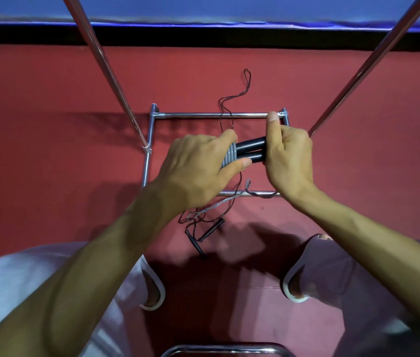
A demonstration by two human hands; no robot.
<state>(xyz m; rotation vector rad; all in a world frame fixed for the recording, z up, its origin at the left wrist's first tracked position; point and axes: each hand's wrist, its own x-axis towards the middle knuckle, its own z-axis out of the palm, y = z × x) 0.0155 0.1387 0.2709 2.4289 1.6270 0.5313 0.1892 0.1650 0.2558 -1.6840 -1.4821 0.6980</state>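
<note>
Both hands are on it now: the left hand (198, 161) and the right hand (288, 158) share a pair of black handles (251, 149), held side by side above the red floor (49, 124), right at the middle of the view. The left grip is closed round the grey ribbed collar (230, 155) at the nine o'clock end. The right grip is wrapped over the three o'clock end, with one finger pointing up toward twelve.

These look like light, rigid tubes that won't give when squeezed. The smooth black part could slip, and the ribbed grey section looks like the surer place to hold. The real handful is the thin black cord (225, 104), limp and springy, wandering off to twelve o'clock and sure to kink or snag.

And there's plenty to snag on. A chrome frame (203, 115) lies on the floor directly under the hands, and the cord crosses its far bar. Toward six o'clock a grey cord (219, 202) tangles with more black cord, ending at a second, slimmer pair of handles (210, 231) on the floor. Two chrome rods slant in, one from eleven o'clock (105, 65) and one from one o'clock (366, 68), boxing in any lift. The person's knees (10, 279) flank the near side.
</note>
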